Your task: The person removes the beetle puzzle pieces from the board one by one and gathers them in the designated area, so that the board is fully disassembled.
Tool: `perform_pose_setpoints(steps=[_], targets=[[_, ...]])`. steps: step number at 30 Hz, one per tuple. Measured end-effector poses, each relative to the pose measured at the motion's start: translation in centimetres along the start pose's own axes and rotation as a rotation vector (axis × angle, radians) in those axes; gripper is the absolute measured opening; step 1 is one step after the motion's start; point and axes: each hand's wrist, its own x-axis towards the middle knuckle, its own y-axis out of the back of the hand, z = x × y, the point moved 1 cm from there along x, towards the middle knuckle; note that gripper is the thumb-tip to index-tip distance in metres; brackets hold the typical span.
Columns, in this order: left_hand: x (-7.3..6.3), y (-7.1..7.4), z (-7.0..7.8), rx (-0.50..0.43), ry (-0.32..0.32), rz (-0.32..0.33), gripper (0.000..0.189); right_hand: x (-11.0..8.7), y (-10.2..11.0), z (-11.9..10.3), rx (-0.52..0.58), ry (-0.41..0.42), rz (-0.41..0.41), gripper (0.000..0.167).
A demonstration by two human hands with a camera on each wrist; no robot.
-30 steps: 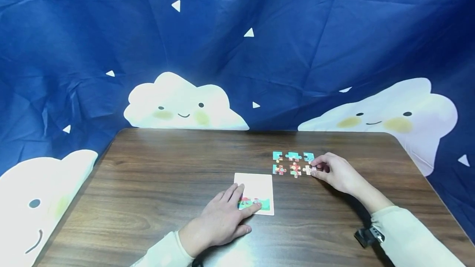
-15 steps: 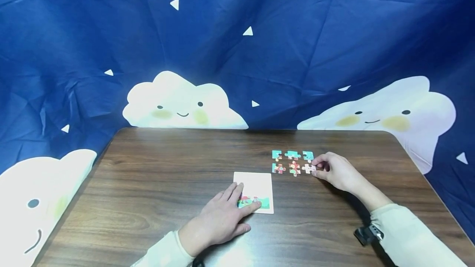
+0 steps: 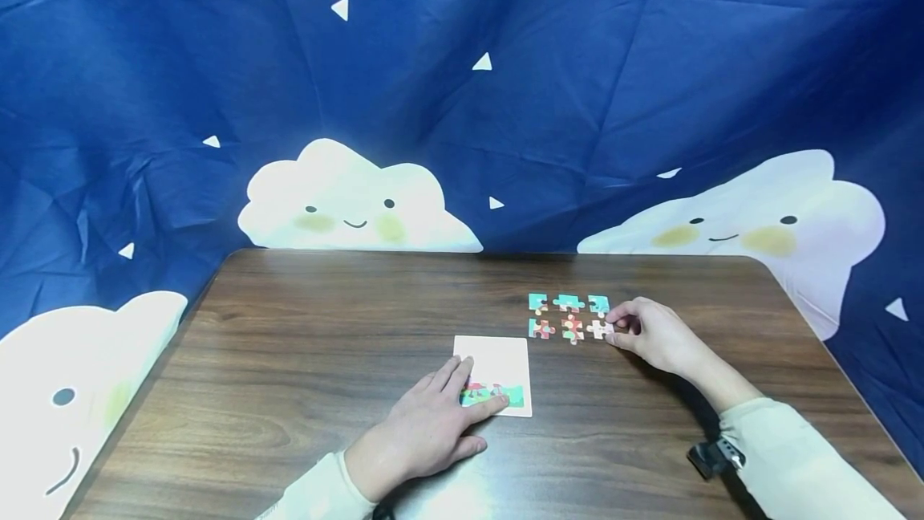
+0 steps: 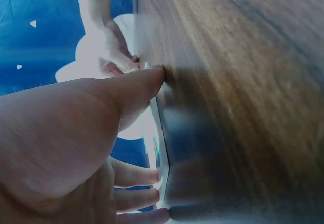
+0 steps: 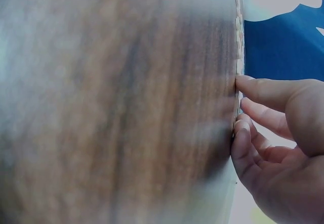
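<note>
Little changes: my right fingers (image 3: 621, 312) stay at the near row's pale piece (image 3: 599, 330) (pinching or not, I can't tell), my left fingers (image 3: 459, 375) lie straight on the board (image 3: 492, 354), and six pieces (image 3: 573, 329) remain off it.

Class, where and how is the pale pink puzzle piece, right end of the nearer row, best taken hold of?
Probably pinch the pale pink puzzle piece at its right end, coming from the right: it lies flat, with other pieces to its left and beyond it.

The head view looks down and forward across the tabletop (image 3: 289, 335), which both wrist views skim sideways, close up.
</note>
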Motion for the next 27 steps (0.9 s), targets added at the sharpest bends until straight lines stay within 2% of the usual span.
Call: perform_pose_setpoints(steps=[12, 21, 27], targets=[[-0.3, 0.2, -0.3, -0.028, -0.009, 0.003, 0.058, -0.1, 0.2, -0.6, -0.004, -0.004, 0.008, 0.021], [-1.6, -0.1, -0.8, -0.002, -0.002, 0.042, 0.06, -0.4, -0.1, -3.0, 0.038, 0.045, 0.04, 0.013], [-2.0, -0.2, -1.0, 0.003, 0.014, 0.047, 0.059, -0.5, -0.8, -4.9, 0.075, 0.076, 0.015, 0.014]])
